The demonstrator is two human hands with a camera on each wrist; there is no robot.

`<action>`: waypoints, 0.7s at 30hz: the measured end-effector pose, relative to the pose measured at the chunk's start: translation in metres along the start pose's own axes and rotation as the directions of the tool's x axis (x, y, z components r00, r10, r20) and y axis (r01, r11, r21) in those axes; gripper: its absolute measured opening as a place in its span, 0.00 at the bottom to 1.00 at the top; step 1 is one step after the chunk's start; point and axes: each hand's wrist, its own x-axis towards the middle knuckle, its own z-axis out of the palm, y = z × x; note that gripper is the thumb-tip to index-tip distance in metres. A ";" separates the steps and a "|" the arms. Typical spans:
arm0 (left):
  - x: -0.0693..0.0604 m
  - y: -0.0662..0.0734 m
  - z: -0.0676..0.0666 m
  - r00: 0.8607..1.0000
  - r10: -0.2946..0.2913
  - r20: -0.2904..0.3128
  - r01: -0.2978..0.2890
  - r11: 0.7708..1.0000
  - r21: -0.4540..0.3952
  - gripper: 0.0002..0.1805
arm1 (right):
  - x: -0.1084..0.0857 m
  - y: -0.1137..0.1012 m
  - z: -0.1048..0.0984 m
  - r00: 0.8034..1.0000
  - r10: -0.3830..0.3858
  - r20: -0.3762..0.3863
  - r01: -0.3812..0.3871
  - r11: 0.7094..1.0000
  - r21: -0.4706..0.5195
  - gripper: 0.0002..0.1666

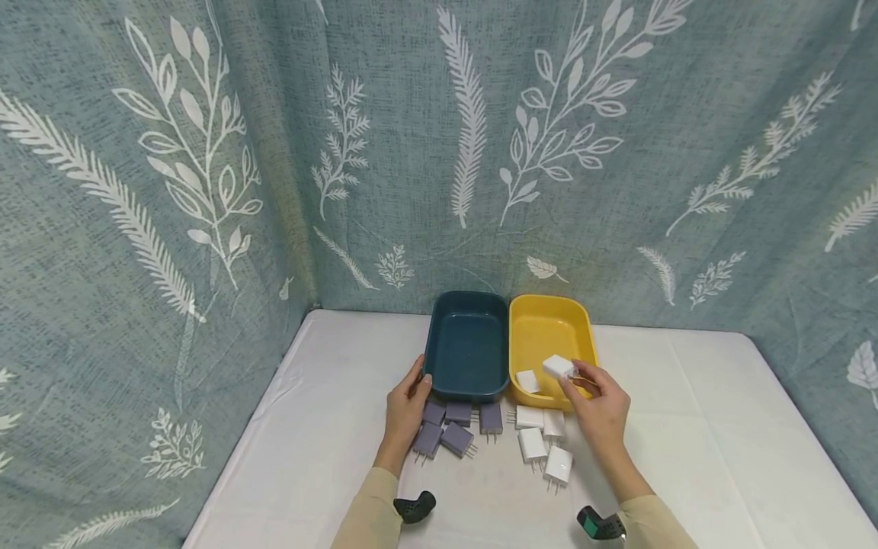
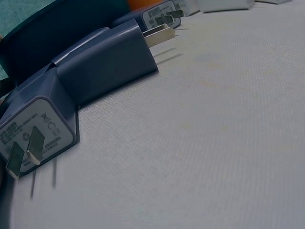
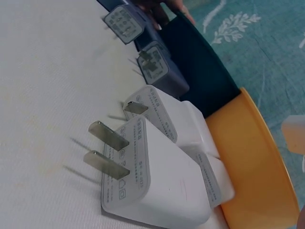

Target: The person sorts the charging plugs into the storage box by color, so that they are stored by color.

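Navy tray, gripped at its left side by the left hand, perhaps to steady it. Five purple chargers lie before it, seemingly grouped by colour. Rightward, a yellow tray contains one white charger; four loose white chargers lie in front. Well apart from the other, the right hand pinches a held white charger over the yellow tray, apparently to keep it above the rim. White cloth covers the bench; leaf-patterned blue-green curtains hang around.
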 end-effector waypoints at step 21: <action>-0.001 0.000 0.000 1.000 -0.002 -0.007 0.002 1.000 0.013 0.26 | 0.004 -0.010 0.006 0.998 -0.061 0.029 0.062 0.997 -0.045 0.21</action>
